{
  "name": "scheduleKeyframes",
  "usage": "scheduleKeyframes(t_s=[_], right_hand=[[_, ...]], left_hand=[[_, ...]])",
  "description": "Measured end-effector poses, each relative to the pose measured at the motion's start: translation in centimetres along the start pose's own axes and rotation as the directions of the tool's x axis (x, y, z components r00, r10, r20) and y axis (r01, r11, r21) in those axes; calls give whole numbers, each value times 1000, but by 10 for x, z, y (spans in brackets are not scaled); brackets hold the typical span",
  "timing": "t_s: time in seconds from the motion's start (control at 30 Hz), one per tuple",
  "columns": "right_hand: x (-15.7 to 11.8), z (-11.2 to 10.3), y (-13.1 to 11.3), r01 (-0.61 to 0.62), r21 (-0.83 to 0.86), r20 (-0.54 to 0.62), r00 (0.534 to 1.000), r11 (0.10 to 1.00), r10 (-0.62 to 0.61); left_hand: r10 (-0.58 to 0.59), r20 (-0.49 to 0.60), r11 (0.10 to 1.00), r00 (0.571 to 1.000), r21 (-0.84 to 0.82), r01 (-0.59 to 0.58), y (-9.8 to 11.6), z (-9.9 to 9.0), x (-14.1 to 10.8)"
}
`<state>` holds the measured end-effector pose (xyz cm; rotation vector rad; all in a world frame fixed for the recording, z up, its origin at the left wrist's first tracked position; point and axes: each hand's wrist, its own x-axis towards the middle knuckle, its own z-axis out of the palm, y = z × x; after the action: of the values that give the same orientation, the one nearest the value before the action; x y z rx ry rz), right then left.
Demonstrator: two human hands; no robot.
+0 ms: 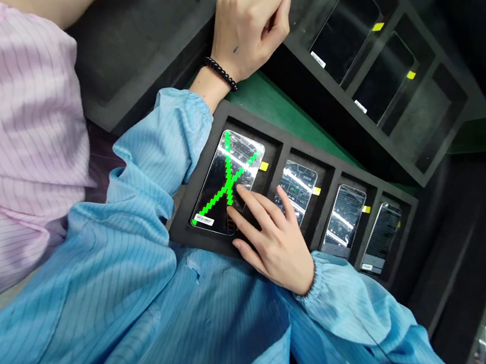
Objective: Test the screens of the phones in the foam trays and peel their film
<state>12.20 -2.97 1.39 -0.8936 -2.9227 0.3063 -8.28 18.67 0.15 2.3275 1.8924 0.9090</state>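
My right hand is palm down with its fingers spread, fingertips at the lower edge of a smartphone. That phone's screen is dark with a green X of small blocks across it, and a white label sits at its lower left. The phone lies in the end pocket of a black foam tray. A second phone beside it is partly covered by my fingers. My left hand, with a black bead bracelet at the wrist, is closed in a loose fist above the tray. Nothing shows in it.
Two more lit phones, a third phone and a fourth phone, lie in the same tray. Beyond a green surface stands another foam tray with dark phones. Another person's pink sleeve is at the upper left.
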Motion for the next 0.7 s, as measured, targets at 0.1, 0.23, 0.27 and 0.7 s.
scheduleKeyframes(t_s=[0.1, 0.23, 0.27, 0.7], right_hand=[[-10, 0, -6, 0, 35, 9, 1000, 999, 0], [-17, -5, -13, -2, 114, 10, 1000, 994, 1], [-18, -5, -14, -8, 143, 13, 1000, 990, 7], [-3, -75, 9, -49, 219, -315, 942, 974, 118]], left_hand=[[-3, 2, 1000, 1000, -9, 3, 0, -1, 0], [-8, -4, 1000, 1000, -19, 8, 0, 0, -1], [-10, -4, 1000, 1000, -18, 10, 0, 1, -1], [-65, -92, 996, 994, -65, 59, -6, 13, 2]])
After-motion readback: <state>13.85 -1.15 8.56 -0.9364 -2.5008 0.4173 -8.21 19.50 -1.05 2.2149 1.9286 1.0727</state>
